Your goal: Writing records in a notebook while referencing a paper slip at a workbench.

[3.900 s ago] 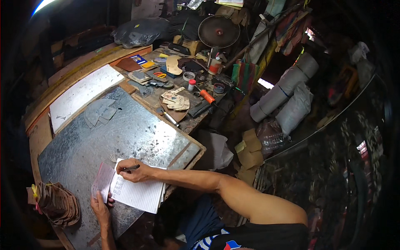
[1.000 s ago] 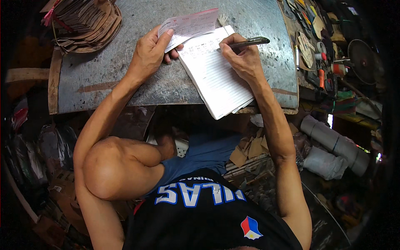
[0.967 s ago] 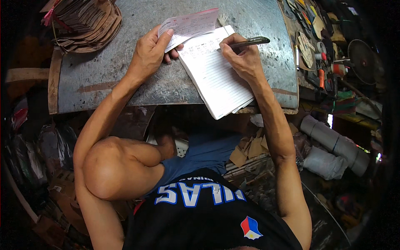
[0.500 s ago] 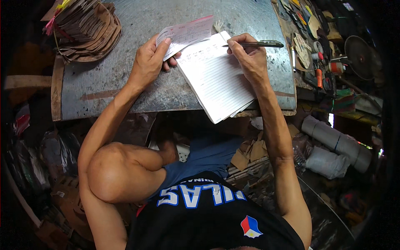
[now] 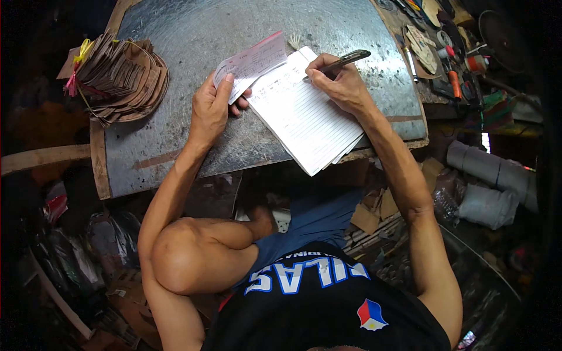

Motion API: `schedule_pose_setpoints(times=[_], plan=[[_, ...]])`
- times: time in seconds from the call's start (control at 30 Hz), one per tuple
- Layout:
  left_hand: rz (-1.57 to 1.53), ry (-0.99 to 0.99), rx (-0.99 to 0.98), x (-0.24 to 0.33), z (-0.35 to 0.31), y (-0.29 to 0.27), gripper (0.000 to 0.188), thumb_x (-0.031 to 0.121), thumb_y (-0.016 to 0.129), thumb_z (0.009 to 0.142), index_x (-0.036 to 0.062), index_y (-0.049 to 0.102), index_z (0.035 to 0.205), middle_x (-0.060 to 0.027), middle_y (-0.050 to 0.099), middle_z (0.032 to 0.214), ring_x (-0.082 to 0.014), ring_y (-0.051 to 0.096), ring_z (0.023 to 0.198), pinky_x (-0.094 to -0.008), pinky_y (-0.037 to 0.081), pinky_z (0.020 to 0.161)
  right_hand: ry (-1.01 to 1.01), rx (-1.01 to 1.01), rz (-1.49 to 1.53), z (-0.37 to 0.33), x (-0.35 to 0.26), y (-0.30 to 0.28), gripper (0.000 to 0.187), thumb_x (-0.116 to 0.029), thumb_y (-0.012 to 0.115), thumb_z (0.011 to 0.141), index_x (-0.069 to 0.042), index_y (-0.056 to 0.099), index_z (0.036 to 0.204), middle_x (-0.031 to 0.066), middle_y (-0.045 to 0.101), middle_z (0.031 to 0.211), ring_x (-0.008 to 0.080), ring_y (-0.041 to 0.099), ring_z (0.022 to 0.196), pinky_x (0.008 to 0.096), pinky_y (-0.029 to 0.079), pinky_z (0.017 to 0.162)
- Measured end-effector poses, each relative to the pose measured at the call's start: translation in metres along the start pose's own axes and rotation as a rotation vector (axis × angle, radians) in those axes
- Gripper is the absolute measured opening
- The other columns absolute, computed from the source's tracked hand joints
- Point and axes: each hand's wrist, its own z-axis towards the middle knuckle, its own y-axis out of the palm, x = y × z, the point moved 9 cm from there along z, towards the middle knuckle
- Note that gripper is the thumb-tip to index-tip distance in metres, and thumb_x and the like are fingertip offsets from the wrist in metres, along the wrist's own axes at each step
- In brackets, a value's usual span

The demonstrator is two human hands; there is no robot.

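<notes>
Dim light around metal-topped table (image 5: 328, 23), wooden edging (image 5: 99, 167); cluttered workbench (image 5: 426, 100) at right, grey roll (image 5: 483, 167) nearby.

Notebook page (image 5: 313, 128) bright white; metal tabletop (image 5: 205, 35) lit, deep shadow beneath; corners black, edges bowed by fisheye.

L hand (image 5: 209, 114) pt. hidden behind slip (image 5: 254, 63) (writing too sm.)
</notes>
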Motion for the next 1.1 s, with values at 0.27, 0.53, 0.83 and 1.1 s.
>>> schedule_pose_setpoints(times=[0.27,0.53,0.83,1.1], plan=[[0.022,-0.018,0.007,0.0005,-0.0005,-0.0006,0.033,0.026,0.043,0.102,-0.0012,0.056,0.115,-0.0077,0.068,0.084,-0.0077,0.063,0.067,-0.0194,0.048,0.054,-0.044,-0.014,-0.108,-0.0015,-0.0041,0.0022,0.017,-0.019,0.064,0.089,-0.003,0.065,0.085,-0.0034,0.056,0.068,0.0058,0.046,0.065,0.0241,0.038,0.060],[0.020,-0.007,0.004,0.0002,-0.0006,-0.0012,0.032,0.025,0.043,0.102,-0.0008,0.057,0.114,-0.0073,0.068,0.084,-0.0075,0.062,0.066,-0.0190,0.048,0.053,-0.045,-0.001,-0.156,-0.0013,-0.0053,0.0014,0.020,-0.023,0.063,0.088,-0.004,0.065,0.084,-0.0021,0.054,0.062,0.0085,0.046,0.061,0.0273,0.039,0.057],[0.033,-0.010,0.012,0.0018,0.0001,-0.0002,0.032,0.025,0.043,0.102,-0.0013,0.056,0.115,-0.0080,0.068,0.084,-0.0079,0.063,0.067,-0.0193,0.048,0.053,-0.054,-0.024,-0.168,-0.0014,-0.0066,0.0015,0.017,-0.019,0.063,0.089,-0.003,0.065,0.087,-0.0028,0.055,0.066,0.0063,0.045,0.062,0.0246,0.038,0.060],[0.026,-0.004,-0.001,0.0008,-0.0004,-0.0013,0.034,0.025,0.042,0.102,-0.0022,0.055,0.117,-0.0084,0.069,0.085,-0.0078,0.063,0.068,-0.0193,0.048,0.054,-0.028,-0.007,-0.145,-0.0023,-0.0037,0.0005,0.017,-0.019,0.063,0.089,-0.003,0.066,0.087,-0.0029,0.056,0.067,0.0062,0.045,0.063,0.0245,0.038,0.061]])
